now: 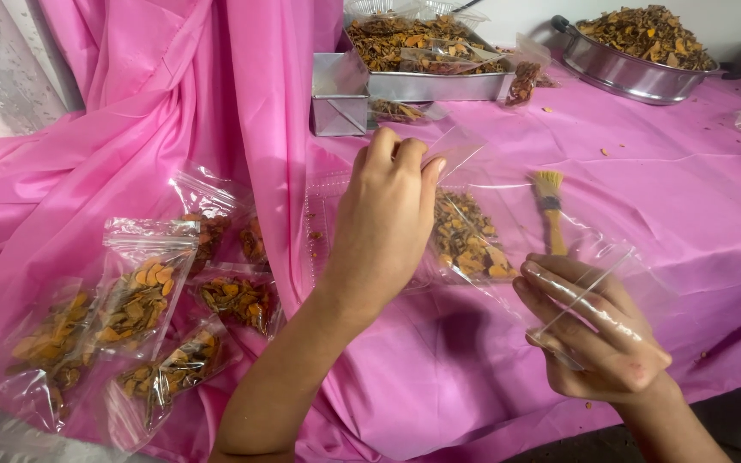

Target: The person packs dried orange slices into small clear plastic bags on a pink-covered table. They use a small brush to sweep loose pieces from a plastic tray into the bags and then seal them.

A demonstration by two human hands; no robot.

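My left hand (383, 214) pinches the top edge of a clear plastic bag (466, 236) partly filled with dried orange-brown chips, lifted just above the pink tablecloth (688, 171). My right hand (598, 330) lies palm up near the table's front edge, with an empty clear bag (593, 296) resting flat across its fingers. A small brush (550, 214) with a wooden handle and yellow bristles lies on the cloth between the two hands, its handle end beside my right fingertips.
Several filled clear bags (139, 300) lie piled at the left on the draped cloth. A rectangular metal tray (430, 81) and a round metal pan (636, 73) of chips stand at the back, beside a small metal box (339, 107).
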